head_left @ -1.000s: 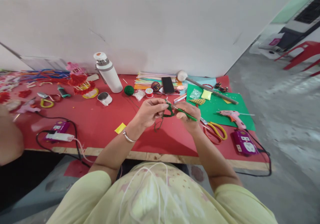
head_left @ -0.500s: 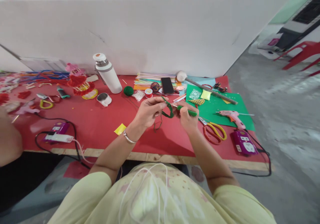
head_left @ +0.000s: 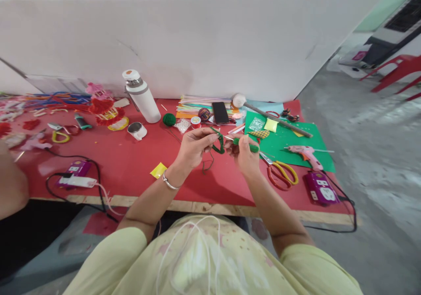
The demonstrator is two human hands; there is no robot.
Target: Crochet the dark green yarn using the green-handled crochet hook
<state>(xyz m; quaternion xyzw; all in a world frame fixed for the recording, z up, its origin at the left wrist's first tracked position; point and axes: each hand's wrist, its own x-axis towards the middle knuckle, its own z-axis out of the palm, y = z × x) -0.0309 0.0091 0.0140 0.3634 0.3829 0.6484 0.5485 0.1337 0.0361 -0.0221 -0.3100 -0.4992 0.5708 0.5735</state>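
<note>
Between the thumb and fingers of my left hand (head_left: 194, 148) is a narrow strip of dark green crochet (head_left: 219, 147), which curves down beside the fingertips. My right hand (head_left: 244, 156) grips the green handle of a crochet hook (head_left: 252, 147). The hook's thin metal shaft points left and reaches the crochet at my left fingertips; whether yarn sits on its tip is too small to tell. A loose strand hangs under the crochet over the red tabletop. Beyond my left hand lies a ball of green yarn (head_left: 169, 119), with a strand running toward the hand.
Scissors (head_left: 282, 174) and a pink glue gun (head_left: 305, 153) with a purple power box (head_left: 322, 187) lie on the right. A white flask (head_left: 143, 97), its cup (head_left: 137, 131) and a phone (head_left: 220, 113) stand farther back. A white board (head_left: 164, 44) walls off the far edge. Another person's arm (head_left: 12, 181) is at left.
The hook and my right hand have shifted and turned slightly, with the thumb more upright. The crochet strip has swung a little left at my left fingertips.
</note>
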